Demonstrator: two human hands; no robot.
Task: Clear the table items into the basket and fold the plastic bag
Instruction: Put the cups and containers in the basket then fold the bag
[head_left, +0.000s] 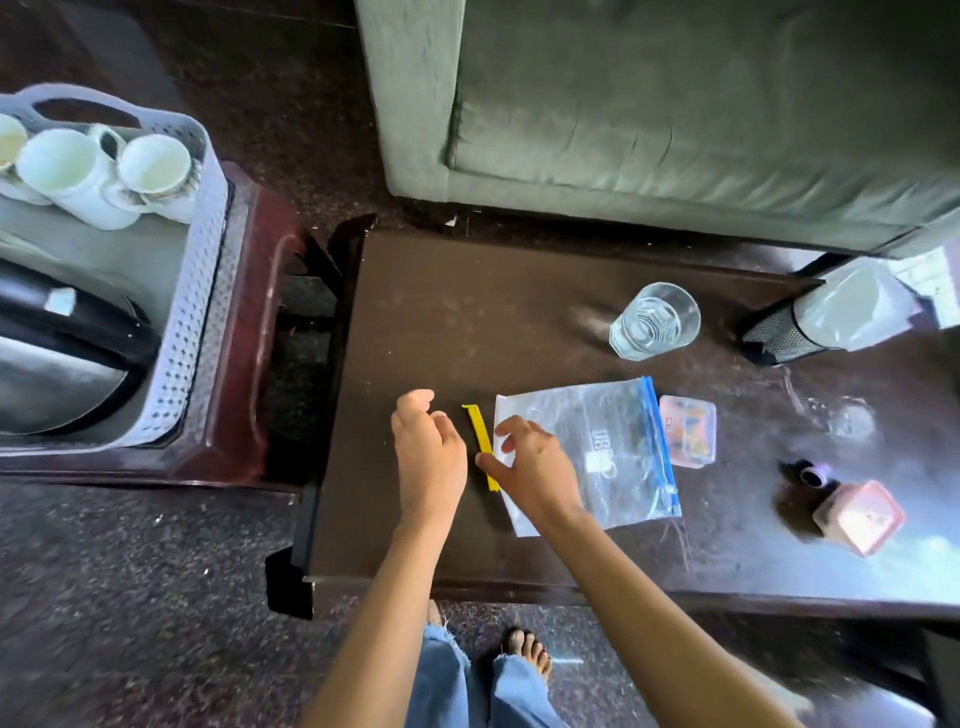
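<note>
A clear plastic zip bag with a blue seal lies flat on the dark table. A yellow clip lies just left of it. My right hand hovers over the bag's left edge, thumb near the clip, fingers loosely curled and holding nothing. My left hand hangs relaxed just left of the clip, empty. The grey perforated basket stands on a side table at the left, holding white mugs and a black kettle.
On the table also stand a glass of water, a small pink-lidded box by the bag, a pink container, a small purple cap and a black mesh holder. A grey sofa lies beyond.
</note>
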